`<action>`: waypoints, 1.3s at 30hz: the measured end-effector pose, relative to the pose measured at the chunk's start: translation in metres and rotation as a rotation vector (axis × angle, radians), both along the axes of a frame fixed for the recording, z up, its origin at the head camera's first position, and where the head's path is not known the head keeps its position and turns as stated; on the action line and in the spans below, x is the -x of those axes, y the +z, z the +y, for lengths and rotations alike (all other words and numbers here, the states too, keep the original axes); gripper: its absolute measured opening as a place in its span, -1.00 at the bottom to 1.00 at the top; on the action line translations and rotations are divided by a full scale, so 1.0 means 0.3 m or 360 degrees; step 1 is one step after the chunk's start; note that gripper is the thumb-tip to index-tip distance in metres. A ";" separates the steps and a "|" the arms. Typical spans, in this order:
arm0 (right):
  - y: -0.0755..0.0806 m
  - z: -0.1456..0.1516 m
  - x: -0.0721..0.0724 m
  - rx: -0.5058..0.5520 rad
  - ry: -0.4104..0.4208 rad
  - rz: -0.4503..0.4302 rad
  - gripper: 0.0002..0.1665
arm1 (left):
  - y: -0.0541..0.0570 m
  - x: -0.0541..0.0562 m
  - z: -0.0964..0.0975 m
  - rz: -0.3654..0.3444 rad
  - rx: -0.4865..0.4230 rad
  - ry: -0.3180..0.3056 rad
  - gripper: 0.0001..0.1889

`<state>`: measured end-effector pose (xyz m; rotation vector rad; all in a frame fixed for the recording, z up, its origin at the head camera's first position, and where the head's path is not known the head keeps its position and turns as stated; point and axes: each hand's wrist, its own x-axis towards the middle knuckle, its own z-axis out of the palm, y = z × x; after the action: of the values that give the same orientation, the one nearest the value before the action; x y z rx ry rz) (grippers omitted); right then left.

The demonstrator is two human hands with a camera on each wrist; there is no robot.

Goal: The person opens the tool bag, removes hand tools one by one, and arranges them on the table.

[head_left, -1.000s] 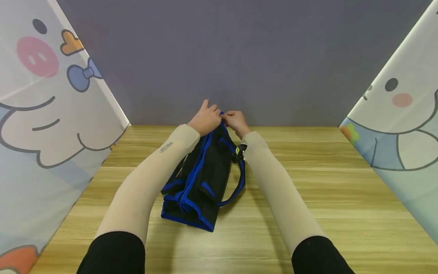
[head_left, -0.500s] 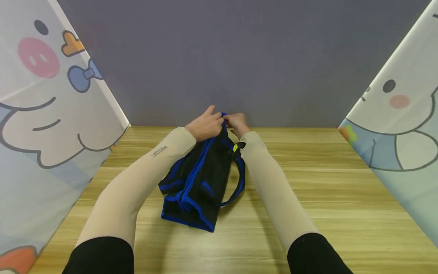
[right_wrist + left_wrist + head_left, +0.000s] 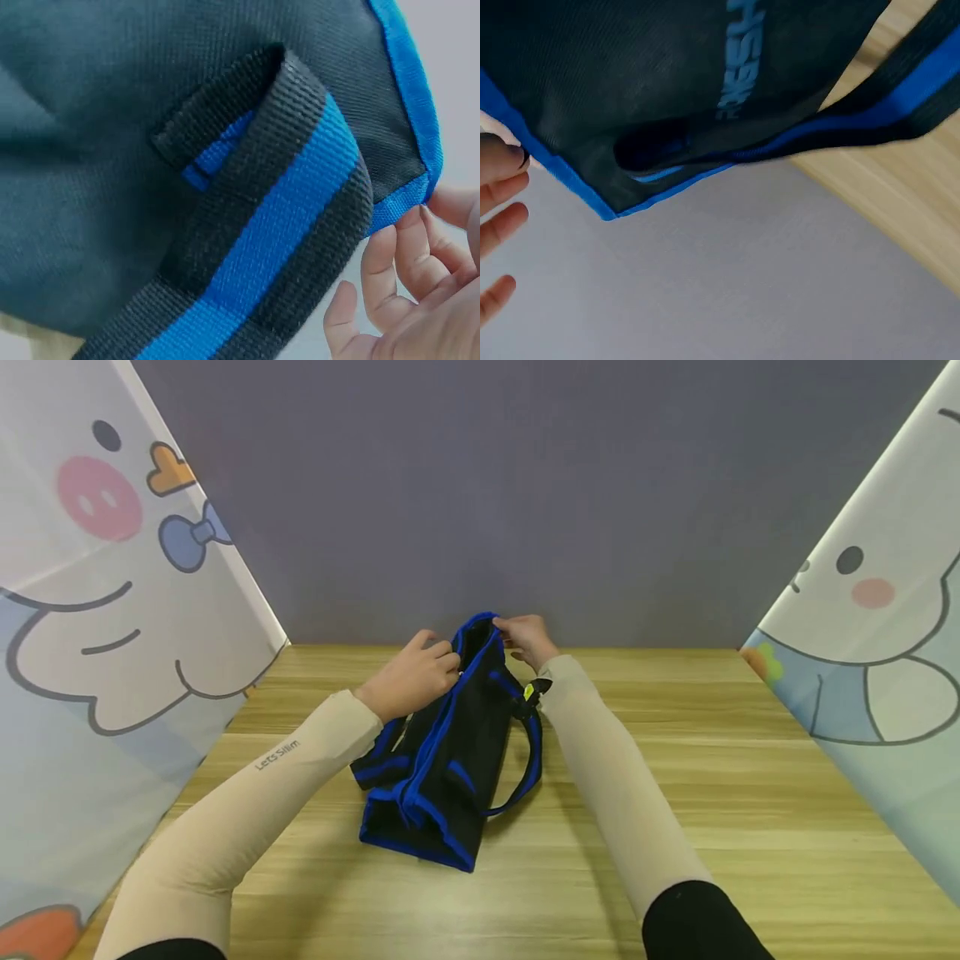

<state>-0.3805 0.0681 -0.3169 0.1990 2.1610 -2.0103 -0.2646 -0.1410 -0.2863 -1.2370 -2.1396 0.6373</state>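
A black zip bag [image 3: 480, 752] with blue trim stands on the table, its blue-edged top seam running away from me. The far end of the mouth gapes. My left hand [image 3: 420, 675] is partway down this seam, fingers curled, pinching what looks like the zipper pull [image 3: 461, 674], mostly hidden by the fingertips. In the left wrist view, the fingertips [image 3: 499, 229] are beside the blue edge. At the far corner, my right hand [image 3: 527, 639] pinches the blue trim between thumb and fingers; the right wrist view shows the pinched corner [image 3: 420, 196] closely.
A black-and-blue strap handle [image 3: 534, 756] loops out from the bag's right side, with a black buckle [image 3: 528, 697] near my right wrist. The wooden table [image 3: 675, 777] ends at a grey wall [image 3: 600, 502]. Cartoon-printed panels [image 3: 900, 652] flank it.
My left hand has slid from the far corner toward me and left along the seam, and the far mouth has opened. The right hand stays at the corner, shifted slightly right.
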 end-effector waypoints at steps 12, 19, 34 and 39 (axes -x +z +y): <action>0.055 0.016 -0.081 -0.0527 0.0422 0.0207 -0.32 | -0.042 -0.027 -0.004 0.0104 -0.0139 -0.0014 -0.95; 0.072 -0.001 -0.106 -0.0364 0.0533 0.0105 -0.18 | -0.043 -0.063 -0.008 0.0109 -0.0138 -0.0040 -0.96; 0.049 -0.005 -0.117 -0.0359 0.0467 0.0160 -0.26 | -0.072 -0.213 -0.085 0.0050 -0.0278 -0.0141 -0.86; 0.045 -0.008 -0.122 -0.0338 0.0463 0.0156 -0.27 | -0.081 -0.271 -0.109 0.0027 -0.0378 -0.0242 -0.86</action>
<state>-0.3439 0.0656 -0.3034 -0.1805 2.3053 -1.6659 -0.1832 -0.1737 -0.3108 -1.2422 -2.0165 0.3177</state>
